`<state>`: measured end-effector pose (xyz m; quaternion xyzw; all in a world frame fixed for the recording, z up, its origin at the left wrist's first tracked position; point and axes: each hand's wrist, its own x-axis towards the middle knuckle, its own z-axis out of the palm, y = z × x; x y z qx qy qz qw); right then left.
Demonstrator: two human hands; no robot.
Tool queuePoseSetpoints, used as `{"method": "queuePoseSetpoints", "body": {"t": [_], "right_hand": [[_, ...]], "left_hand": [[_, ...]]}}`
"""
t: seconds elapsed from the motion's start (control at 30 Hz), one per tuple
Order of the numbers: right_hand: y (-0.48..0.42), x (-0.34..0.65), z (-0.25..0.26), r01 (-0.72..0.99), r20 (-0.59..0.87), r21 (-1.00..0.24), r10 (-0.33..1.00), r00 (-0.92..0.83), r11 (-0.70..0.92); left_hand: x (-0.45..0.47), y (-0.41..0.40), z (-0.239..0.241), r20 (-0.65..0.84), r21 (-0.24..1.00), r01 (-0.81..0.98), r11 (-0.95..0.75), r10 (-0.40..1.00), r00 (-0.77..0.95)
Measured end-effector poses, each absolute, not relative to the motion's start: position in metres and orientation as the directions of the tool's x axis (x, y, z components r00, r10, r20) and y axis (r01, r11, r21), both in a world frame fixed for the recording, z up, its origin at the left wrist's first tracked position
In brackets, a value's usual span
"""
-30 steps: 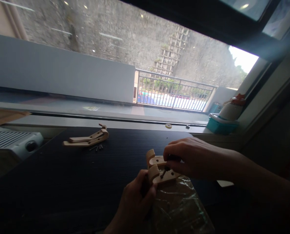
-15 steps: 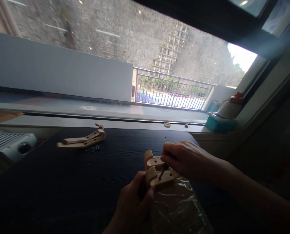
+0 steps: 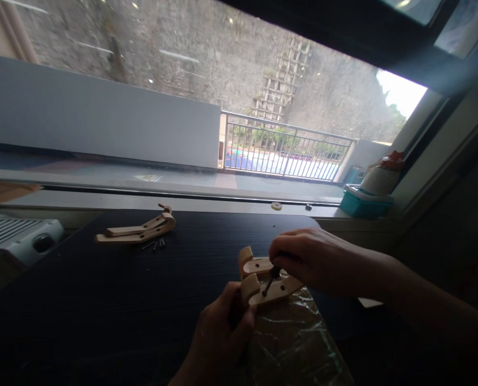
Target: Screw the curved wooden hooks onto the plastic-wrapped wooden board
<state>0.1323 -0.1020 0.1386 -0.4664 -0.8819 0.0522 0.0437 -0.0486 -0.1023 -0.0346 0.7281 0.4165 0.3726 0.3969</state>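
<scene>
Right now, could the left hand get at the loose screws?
Probably: nothing visible stands between the left hand and the loose screws, though it would first have to release the near wooden hook.

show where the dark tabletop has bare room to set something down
Mostly bare tabletop lies left of the left hand, below the loose screws, and between those screws and the wooden hooks by the right hand. It's crowded around the screwdriver and plastic-wrapped slab.

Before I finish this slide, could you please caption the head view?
Right hand holds a screwdriver against a hooked wooden piece gripped by the left hand.
</scene>
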Motion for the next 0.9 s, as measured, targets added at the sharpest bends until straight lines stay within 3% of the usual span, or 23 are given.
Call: {"method": "queuePoseSetpoints", "body": {"t": [0.33,0.53,0.7,0.9], "right_hand": [[-0.104,0.125,0.125,0.922,0.085,-0.136,0.932,-0.354,0.362],[-0.108,0.130,0.141,0.875,0.041,-0.005,0.874,-0.484,0.484],[-0.102,0.136,0.140,0.802,0.011,-0.088,0.805,-0.593,0.591],[-0.096,0.136,0.127,0.856,0.052,-0.141,0.867,-0.496,0.498]], "left_hand": [[-0.049,-0.102,-0.036,0.207,0.884,0.326,-0.335,0.906,0.369],[-0.049,-0.103,-0.035,0.216,0.880,0.328,-0.343,0.905,0.366],[-0.049,-0.103,-0.033,0.204,0.889,0.317,-0.330,0.906,0.372],[-0.050,-0.102,-0.035,0.201,0.891,0.308,-0.333,0.899,0.390]]}}
